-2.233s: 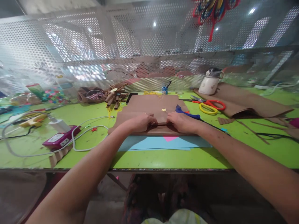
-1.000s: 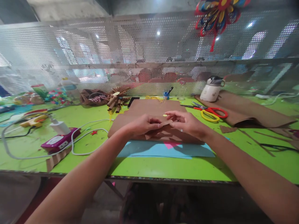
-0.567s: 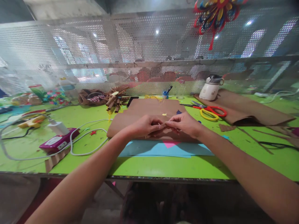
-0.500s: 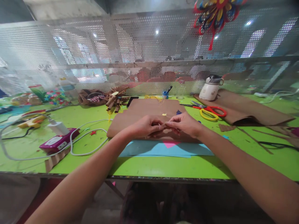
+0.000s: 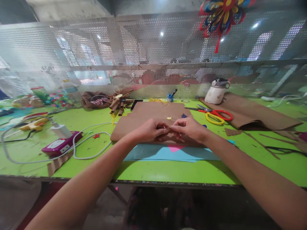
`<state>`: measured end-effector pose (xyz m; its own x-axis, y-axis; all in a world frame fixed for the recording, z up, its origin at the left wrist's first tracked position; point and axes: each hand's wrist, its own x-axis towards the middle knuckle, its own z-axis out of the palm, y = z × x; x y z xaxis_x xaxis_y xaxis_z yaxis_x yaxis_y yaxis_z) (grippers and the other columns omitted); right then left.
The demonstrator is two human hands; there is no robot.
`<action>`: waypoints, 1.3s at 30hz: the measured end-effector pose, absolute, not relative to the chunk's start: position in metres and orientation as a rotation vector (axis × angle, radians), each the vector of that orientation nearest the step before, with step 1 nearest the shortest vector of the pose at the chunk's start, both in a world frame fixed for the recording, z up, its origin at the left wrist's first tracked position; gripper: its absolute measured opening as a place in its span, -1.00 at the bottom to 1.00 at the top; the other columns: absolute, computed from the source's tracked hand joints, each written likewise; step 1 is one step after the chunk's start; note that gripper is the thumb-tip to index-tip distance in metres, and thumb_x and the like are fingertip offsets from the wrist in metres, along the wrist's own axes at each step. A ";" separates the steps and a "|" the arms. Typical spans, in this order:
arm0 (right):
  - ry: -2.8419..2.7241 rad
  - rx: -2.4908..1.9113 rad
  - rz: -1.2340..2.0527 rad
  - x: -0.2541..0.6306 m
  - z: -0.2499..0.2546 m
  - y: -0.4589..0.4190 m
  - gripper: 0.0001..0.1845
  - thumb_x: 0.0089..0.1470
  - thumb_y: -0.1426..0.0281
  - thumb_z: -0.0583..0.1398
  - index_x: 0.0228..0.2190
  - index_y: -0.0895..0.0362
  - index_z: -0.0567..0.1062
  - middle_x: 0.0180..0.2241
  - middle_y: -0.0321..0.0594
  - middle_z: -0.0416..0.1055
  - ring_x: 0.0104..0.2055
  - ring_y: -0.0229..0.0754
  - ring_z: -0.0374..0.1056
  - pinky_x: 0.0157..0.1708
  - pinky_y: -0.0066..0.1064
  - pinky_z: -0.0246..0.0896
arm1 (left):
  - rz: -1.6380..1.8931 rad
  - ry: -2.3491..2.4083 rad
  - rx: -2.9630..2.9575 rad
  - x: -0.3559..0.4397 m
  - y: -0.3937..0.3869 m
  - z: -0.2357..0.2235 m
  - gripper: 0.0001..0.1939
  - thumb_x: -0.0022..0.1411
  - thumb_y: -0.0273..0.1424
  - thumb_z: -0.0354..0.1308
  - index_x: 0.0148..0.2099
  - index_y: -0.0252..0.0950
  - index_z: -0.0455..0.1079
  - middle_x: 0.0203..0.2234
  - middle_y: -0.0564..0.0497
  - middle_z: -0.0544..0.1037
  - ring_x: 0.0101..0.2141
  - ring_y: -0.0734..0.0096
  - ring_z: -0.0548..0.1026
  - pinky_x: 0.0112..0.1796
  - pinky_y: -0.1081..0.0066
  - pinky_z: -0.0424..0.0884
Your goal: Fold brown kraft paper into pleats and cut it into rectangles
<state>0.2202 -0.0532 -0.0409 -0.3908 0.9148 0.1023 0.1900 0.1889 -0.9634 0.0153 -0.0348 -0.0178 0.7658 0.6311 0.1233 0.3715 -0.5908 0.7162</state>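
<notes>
My left hand and my right hand meet fingertip to fingertip over folded brown kraft paper. Both are closed in a pinch on a narrow strip of brown paper, mostly covered by my fingers. Beneath the kraft paper's near edge lie light blue sheets with a pink paper piece on them. A small yellow scrap rests on the kraft paper just beyond my fingertips. Part of a dark blue object shows behind my right hand.
Red-and-yellow-handled scissors lie right of the paper. Behind them a white bottle stands on more brown paper. At left are a purple power adapter and a white cable. Rolled brown paper sticks lie at the back.
My hands rose from the kraft paper's near edge with a brown paper strip between them. My right fingers, apart a second ago, have closed on it; since then the hands have barely moved.
</notes>
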 end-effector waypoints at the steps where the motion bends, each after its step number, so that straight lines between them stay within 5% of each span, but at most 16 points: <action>1: -1.720 -1.047 1.257 0.220 -0.042 -0.053 -0.56 -0.12 0.05 0.30 -0.53 0.21 0.44 -0.67 -0.33 0.37 -0.65 -0.35 0.28 -0.64 -0.49 0.16 | 0.480 0.755 2.261 0.016 -0.035 -0.018 -0.72 0.27 -0.28 0.02 -0.28 -0.39 0.43 -0.63 0.09 0.39 -0.62 0.61 0.27 -0.56 0.58 0.15; 5: -1.664 -1.059 1.302 0.221 -0.042 -0.052 -0.52 -0.18 0.03 0.33 -0.54 0.22 0.44 -0.69 -0.33 0.37 -0.70 -0.36 0.26 -0.72 -0.51 0.13 | 0.419 0.776 2.254 0.014 -0.036 -0.017 -0.65 0.28 -0.21 -0.02 -0.18 -0.37 0.45 -0.60 0.08 0.42 -0.61 0.58 0.29 -0.55 0.56 0.15; 13: -1.620 -1.086 1.350 0.226 -0.038 -0.053 -0.55 -0.18 0.07 0.34 -0.52 0.22 0.44 -0.68 -0.30 0.41 -0.71 -0.35 0.29 -0.71 -0.52 0.17 | 0.321 0.812 2.378 0.006 -0.035 -0.012 -0.68 0.29 -0.26 -0.04 -0.36 -0.36 0.38 -0.58 0.06 0.44 -0.57 0.56 0.34 -0.51 0.55 0.19; 24: -1.689 -0.976 1.199 0.226 -0.038 -0.051 -0.58 -0.05 0.10 0.28 -0.29 0.19 0.49 -0.38 -0.18 0.51 -0.35 -0.24 0.43 -0.34 -0.41 0.34 | 0.428 0.765 2.126 0.007 -0.033 -0.016 -0.67 0.26 -0.20 0.02 -0.19 -0.38 0.39 -0.58 0.07 0.42 -0.58 0.57 0.32 -0.54 0.55 0.20; 34: -1.781 -1.090 0.914 0.223 -0.036 -0.052 -0.69 -0.07 0.18 0.28 -0.43 0.20 0.51 -0.65 -0.31 0.40 -0.62 -0.33 0.28 -0.58 -0.48 0.15 | 0.269 0.790 2.077 0.005 -0.035 -0.012 -0.64 0.26 -0.15 0.02 -0.22 -0.38 0.39 -0.53 0.03 0.48 -0.55 0.53 0.40 -0.50 0.52 0.29; 39: -1.682 -1.061 1.036 0.224 -0.036 -0.052 -0.64 -0.13 0.14 0.32 -0.45 0.21 0.52 -0.68 -0.31 0.38 -0.64 -0.33 0.29 -0.59 -0.46 0.23 | 0.277 0.772 2.152 0.005 -0.037 -0.006 -0.65 0.26 -0.15 0.00 -0.27 -0.37 0.38 -0.54 0.05 0.47 -0.58 0.57 0.35 -0.51 0.53 0.25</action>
<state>0.2238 -0.0522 -0.0355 -0.2587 0.9375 0.2329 0.2141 0.2908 -0.9325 0.0048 -0.0373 -0.0064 0.7885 0.6119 -0.0616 0.4331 -0.4814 0.7620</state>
